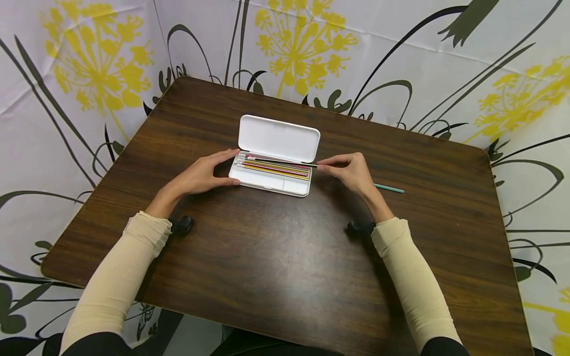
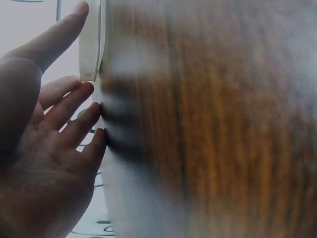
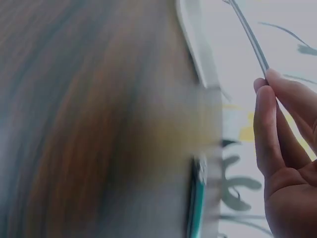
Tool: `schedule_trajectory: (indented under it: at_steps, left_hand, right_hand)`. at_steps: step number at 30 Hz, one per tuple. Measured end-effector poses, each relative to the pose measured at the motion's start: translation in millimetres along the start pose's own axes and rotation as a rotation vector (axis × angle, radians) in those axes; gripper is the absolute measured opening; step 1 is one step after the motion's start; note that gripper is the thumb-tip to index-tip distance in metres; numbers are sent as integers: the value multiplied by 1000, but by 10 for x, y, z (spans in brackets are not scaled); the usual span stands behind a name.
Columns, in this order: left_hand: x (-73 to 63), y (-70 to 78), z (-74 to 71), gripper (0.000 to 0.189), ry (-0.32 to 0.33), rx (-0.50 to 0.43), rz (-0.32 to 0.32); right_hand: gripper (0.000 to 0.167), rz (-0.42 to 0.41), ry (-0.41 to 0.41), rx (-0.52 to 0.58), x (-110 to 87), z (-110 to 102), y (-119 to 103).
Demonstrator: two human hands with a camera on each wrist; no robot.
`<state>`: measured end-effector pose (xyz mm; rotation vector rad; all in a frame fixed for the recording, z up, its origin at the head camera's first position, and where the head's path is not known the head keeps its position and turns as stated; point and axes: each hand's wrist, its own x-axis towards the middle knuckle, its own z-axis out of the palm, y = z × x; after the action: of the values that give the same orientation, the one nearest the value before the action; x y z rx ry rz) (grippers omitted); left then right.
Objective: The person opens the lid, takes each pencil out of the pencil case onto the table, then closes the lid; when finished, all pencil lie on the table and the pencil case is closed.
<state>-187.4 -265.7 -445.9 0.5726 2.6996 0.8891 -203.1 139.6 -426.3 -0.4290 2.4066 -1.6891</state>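
Right hand [image 1: 354, 170]: I see thumb and fingertips pinching one dark pencil [image 3: 250, 39] by its end, above the case. Left hand [image 1: 198, 174]: fingers spread, thumb apart, at the left end of one open white case [image 1: 258, 178]. Case lies left of the worktop [image 1: 285, 257]'s middle, nearer its far edge. Several pencils [image 1: 276, 169] inside, too bunched for me to count. One teal pencil [image 1: 389, 188] lies beside the right wrist, toward the worktop's right edge.
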Motion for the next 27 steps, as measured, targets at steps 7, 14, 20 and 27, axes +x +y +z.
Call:
schedule_trajectory:
  at_steps: [7, 14, 20, 27]
  left_hand:
    - [-22, 2, 7, 88, -2, -11, -7]
    - [-31, -16, -6, 88, -3, -9, -13]
    - [-7, -11, -11, 88, -9, -9, -4]
    - [3, -8, -8, 88, -17, -9, -16]
  right_hand:
    - [24, 44, 59, 51, -444, -451, -95]
    - [27, 114, 126, -43, -935, -1030, 142]
    - [31, 204, 168, -115, -1220, -1389, 434]
    - [35, 244, 185, -166, -1257, -1569, 739]
